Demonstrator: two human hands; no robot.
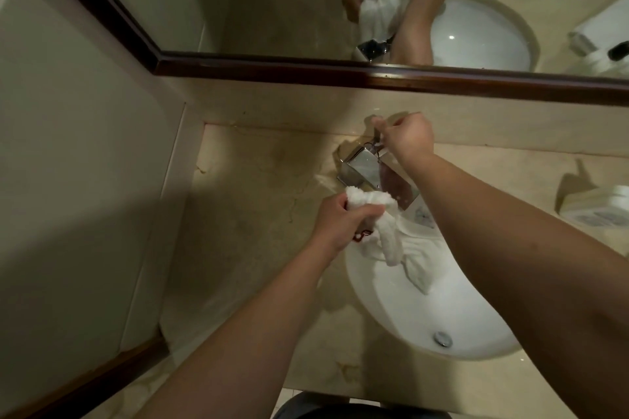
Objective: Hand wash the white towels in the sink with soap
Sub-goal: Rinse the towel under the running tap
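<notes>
Far left: tiled wall (68,146) meeting a dark-framed mirror (306,10). Beige counter (255,207) below. Left hand (340,219) clenched tight around a bunched white towel (391,241), its top poking above the fist, the rest trailing over the rim into the sink (442,316). Chrome tap (371,170) just behind the towel. Right hand (406,139) curled over the tap's lever, fingers pinching it, forearm crossing above the basin. Drain (442,338) near the front. White bottle (606,211) far right.

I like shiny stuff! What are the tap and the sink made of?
The tap looks like polished chrome-plated metal: it is boxy, silvery and mirrors its surroundings. The sink seems to be glazed white ceramic, smooth and glossy, though the glaze alone can't confirm it.
</notes>
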